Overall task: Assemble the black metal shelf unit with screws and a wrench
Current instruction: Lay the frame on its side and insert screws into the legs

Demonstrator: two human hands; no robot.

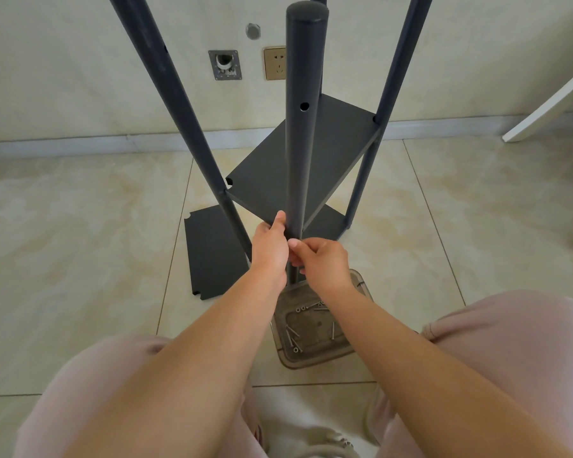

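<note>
The black shelf unit stands on the tiled floor with a mounted shelf panel (298, 160) between its round posts. The nearest post (303, 127) rises toward me, with a screw hole partway up. My left hand (270, 249) wraps around this post at the shelf's near corner. My right hand (321, 259) is beside it, fingertips pinched together against the post; whatever small thing it pinches is hidden. A clear plastic tray (315, 358) below my hands holds several silver screws (295, 338). No wrench is visible.
A loose black shelf panel (212, 252) lies flat on the floor left of the unit. A wall with a socket (275, 62) stands behind. A white board (549, 104) leans at the right. My knees, in pale trousers, fill the lower corners.
</note>
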